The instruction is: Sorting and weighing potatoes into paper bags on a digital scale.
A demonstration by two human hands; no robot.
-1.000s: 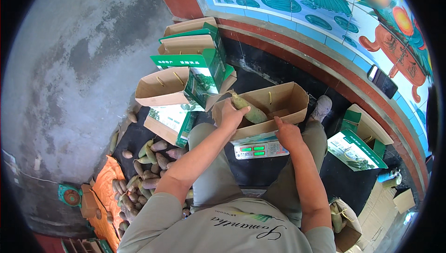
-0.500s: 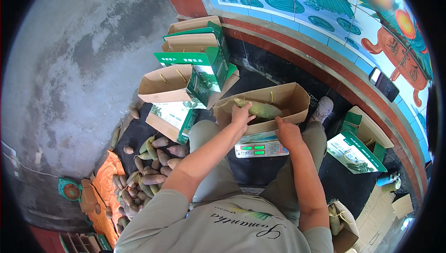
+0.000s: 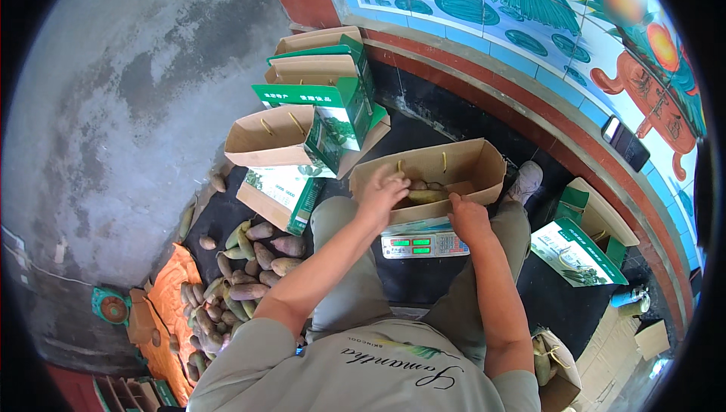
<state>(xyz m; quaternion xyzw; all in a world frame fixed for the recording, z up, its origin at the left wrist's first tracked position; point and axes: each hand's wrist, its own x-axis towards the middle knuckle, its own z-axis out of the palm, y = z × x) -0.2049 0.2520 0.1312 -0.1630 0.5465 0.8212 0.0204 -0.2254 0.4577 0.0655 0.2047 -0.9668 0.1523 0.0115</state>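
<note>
A tall cardboard carton (image 3: 476, 178) with yellow cord handles stands between my legs on a digital scale (image 3: 425, 245) with green and red lit figures. Inside it lies a long green radish (image 3: 428, 196), with other roots partly hidden behind it. Over the carton's near left part hovers my left hand (image 3: 383, 196), open, its fingers apart and slightly blurred, holding nothing. My right hand (image 3: 470, 218) grips the carton's near rim towards the right.
Several green and white cartons (image 3: 310, 121) stand beyond to the left. A heap of radishes (image 3: 242, 291) lies at left beside an orange sheet (image 3: 170, 298). Another carton (image 3: 582, 242) is at right, a carton with radishes (image 3: 558, 382) at lower right. A phone (image 3: 626, 144) rests by the wall.
The green radish has gone from my left hand down into the carton. My left hand has let go and drawn back to the left; the right stays at the rim.
</note>
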